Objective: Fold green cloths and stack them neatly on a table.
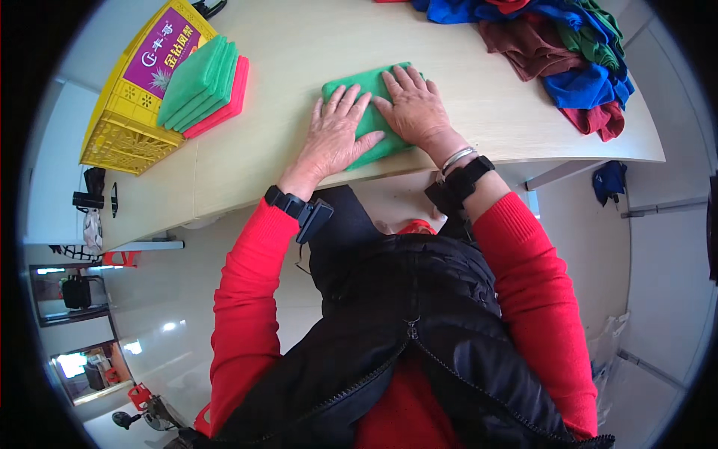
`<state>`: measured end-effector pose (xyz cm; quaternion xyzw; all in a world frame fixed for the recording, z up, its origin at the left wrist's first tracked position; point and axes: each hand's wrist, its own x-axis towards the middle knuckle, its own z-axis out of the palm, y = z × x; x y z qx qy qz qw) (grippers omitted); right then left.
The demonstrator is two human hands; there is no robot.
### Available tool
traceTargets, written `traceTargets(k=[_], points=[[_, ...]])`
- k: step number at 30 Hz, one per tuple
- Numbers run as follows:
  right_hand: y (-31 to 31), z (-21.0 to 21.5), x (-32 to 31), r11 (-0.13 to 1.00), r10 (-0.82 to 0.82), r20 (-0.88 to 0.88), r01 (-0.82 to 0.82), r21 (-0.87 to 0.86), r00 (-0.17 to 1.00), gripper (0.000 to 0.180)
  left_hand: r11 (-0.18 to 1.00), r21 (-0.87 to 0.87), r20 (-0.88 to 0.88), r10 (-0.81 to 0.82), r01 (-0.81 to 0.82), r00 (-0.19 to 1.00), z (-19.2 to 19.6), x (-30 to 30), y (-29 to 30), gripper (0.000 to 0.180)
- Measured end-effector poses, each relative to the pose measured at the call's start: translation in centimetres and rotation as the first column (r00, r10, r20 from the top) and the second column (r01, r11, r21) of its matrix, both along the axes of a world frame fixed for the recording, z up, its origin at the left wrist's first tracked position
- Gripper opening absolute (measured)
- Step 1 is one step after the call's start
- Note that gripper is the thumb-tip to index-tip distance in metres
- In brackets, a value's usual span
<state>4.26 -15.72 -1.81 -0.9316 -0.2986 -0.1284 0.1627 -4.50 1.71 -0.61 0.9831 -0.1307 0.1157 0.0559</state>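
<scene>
A green folded towel (370, 123) lies flat near the table's front edge, under both palms. My left hand (338, 135) rests on its left side with the fingers stretched out. On its right side lies my right hand (413, 107), fingers spread and pointing away from me. Neither hand grips the cloth; both press flat on it. To the left stands a stack of folded green towels (200, 84) on top of red folded towels (238, 105).
A yellow plastic crate (134, 131) with a purple label stands at the table's left, against the stack. Loose blue, maroon, green and red cloths (576, 60) lie heaped at the far right. The pale wooden table (284, 45) has its curved front edge close to me.
</scene>
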Motion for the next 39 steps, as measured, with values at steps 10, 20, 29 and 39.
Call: traceTargets(k=[10, 20, 29, 39], points=[[-0.2, 1.6, 0.1, 0.981, -0.040, 0.150, 0.068, -0.183, 0.988, 0.057, 0.974, -0.226, 0.029, 0.035, -0.027, 0.999, 0.0, -0.4, 0.7, 0.071], [0.5, -0.6, 1.9, 0.996, 0.083, 0.089, -0.085, 0.027, 0.993, 0.051, 0.961, -0.188, -0.029, 0.200, -0.202, 0.979, -1.4, 3.5, -0.3, 0.063], [-3.9, 3.3, -4.5, 0.948, 0.139, 0.121, -0.168, 0.270, 0.983, 0.035, 0.975, -0.152, 0.093, 0.177, -0.162, 0.980, -0.2, 2.8, 2.6, 0.049], [-4.1, 2.7, 1.9, 0.931, 0.333, -0.079, -0.314, 0.188, 0.940, 0.028, 0.906, -0.202, 0.184, 0.408, -0.372, 0.894, 0.5, -5.7, -2.5, 0.038]])
